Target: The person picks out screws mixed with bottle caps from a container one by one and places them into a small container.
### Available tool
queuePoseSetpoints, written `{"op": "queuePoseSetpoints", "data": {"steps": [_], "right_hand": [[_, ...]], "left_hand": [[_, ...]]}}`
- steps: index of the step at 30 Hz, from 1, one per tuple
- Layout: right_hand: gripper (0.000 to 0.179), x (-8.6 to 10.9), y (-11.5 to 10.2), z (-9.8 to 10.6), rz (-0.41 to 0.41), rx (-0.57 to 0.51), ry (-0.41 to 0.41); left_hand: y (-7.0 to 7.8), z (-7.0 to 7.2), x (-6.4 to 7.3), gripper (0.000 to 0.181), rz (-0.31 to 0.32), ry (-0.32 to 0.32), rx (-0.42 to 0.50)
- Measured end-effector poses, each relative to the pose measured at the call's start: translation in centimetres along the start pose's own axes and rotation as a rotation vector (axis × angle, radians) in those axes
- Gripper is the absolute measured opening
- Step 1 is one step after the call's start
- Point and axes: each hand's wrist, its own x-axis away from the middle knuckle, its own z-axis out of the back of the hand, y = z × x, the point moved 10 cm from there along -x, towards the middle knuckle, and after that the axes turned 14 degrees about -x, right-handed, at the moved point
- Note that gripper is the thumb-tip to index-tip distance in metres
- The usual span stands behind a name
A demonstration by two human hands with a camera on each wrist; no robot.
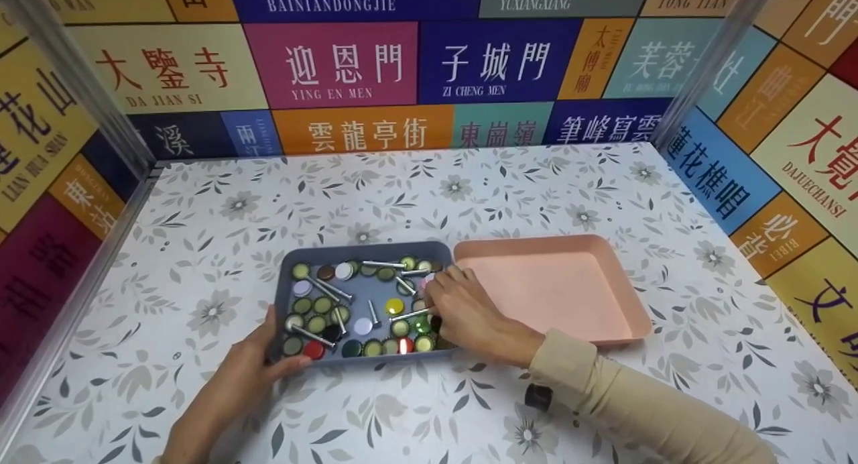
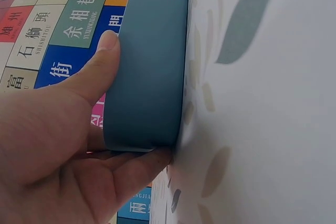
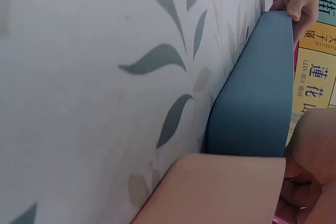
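Note:
A blue-grey tray (image 1: 375, 361) holds several bottle caps (image 1: 394, 306) and several metal screws (image 1: 314, 332), mixed together. At the tray's left end, my left hand (image 1: 249, 365) grips the near corner. In the left wrist view its thumb (image 2: 102, 69) lies at the rim and its fingers are bent round the corner. My right hand (image 1: 472, 313) reaches over the tray's right wall, fingers curled down among the caps. A pinkish cap and the end of a screw lie by those fingers. The fingertips are hidden, so whether they pinch anything does not show.
A pink tray (image 1: 549, 296) stands against the right side of the blue-grey one, with no contents visible. A small black object (image 1: 538, 397) shows beside the right sleeve. Printed panels (image 1: 348, 65) wall the flower-patterned table (image 1: 402, 202) at the back and both sides.

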Motion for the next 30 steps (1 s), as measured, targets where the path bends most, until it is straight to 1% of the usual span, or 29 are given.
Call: {"op": "queuePoseSetpoints", "data": {"steps": [2,5,9,12,22,25,30], "right_hand": [[0.017,0.1,0.5,0.2,-0.024,-0.028,-0.013],[0.021,0.3,1.0,0.4,-0.038,-0.050,-0.027],[0.027,0.4,1.5,1.1,-0.023,-0.032,-0.016],[0.031,0.5,1.9,1.7,-0.030,-0.028,-0.010],[0.037,1.2,3.9,2.3,-0.093,-0.036,-0.069],[0.034,1.3,4.5,2.4,-0.119,-0.067,-0.081],[0.021,1.3,5.2,2.4,-0.156,-0.127,-0.104]], "left_hand": [[0.1,0.0,0.0,0.111,-0.003,0.002,0.003],[0.1,-0.1,0.1,0.111,-0.001,-0.002,0.011],[0.0,-0.2,0.1,0.112,0.004,-0.007,0.027],[0.0,-0.2,0.0,0.112,0.006,-0.010,0.037],[0.0,-0.2,-0.1,0.114,-0.004,-0.016,0.031],[0.0,-0.2,0.0,0.113,0.001,-0.016,0.031],[0.1,-0.1,0.1,0.111,-0.002,-0.007,0.044]]}}
